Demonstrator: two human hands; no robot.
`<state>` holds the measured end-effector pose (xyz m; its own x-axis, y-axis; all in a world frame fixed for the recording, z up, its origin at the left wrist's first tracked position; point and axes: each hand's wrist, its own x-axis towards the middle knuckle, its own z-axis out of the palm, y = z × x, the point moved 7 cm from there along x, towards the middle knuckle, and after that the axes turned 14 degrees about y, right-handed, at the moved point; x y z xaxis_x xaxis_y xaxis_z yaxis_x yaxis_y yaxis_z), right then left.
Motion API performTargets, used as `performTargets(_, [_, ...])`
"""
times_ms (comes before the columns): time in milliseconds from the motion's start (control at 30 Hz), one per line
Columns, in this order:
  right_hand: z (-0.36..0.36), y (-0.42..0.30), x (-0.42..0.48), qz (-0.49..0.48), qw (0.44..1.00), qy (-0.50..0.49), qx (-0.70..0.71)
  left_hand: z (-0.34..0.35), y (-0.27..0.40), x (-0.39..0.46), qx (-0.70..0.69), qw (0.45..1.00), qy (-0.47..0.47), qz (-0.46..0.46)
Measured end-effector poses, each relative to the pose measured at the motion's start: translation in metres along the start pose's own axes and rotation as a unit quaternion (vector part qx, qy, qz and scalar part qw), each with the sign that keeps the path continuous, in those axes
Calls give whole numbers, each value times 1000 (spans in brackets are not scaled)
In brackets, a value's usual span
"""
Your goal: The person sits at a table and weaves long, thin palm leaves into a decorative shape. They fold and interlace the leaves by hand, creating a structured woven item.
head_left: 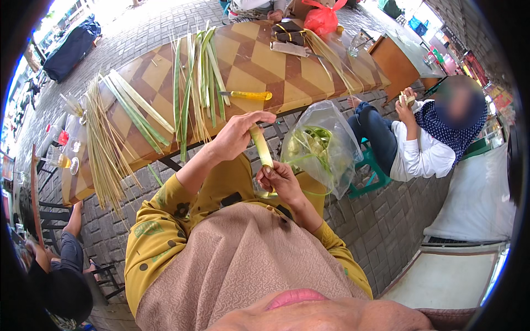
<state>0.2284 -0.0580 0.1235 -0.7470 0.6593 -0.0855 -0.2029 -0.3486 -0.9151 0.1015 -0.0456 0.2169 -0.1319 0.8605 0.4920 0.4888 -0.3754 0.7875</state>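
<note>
My right hand pinches the lower end of a pale green folded palm-leaf strip in front of my lap. My left hand bends over the strip's upper end, thumb and fingers around it. Beyond my hands, a yellow-handled snap-off cutter lies on the patterned table, its blade over a row of green and pale leaf strips. More cut strips and a bundle of thin leaf ribs hang over the near edge. A clear plastic bag of leaf pieces stands beside my right hand.
A red plastic bag, dark wrapped bundles and a glass stand at the table's far end. Glasses stand at its left end. One person sits at the right on a green stool; others sit across and at left.
</note>
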Motion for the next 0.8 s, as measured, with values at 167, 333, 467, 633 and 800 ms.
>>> performTargets(167, [-4, 14, 3, 0, 1000, 9, -25, 18, -6, -9, -395, 914, 14, -87])
performTargets(333, [-12, 4, 7, -73, 991, 57, -97, 35, 0, -23, -588, 783, -6, -202])
performTargets(467, [-28, 12, 16, -106, 987, 89, -83, 50, 4, -30, -608, 764, -21, -214])
performTargets(633, [-18, 13, 9, -86, 988, 76, -103, 54, -5, -34, -582, 768, 1, -269])
performTargets(800, [-11, 17, 9, -98, 984, 52, -137, 56, -21, -36, -616, 713, 62, -330])
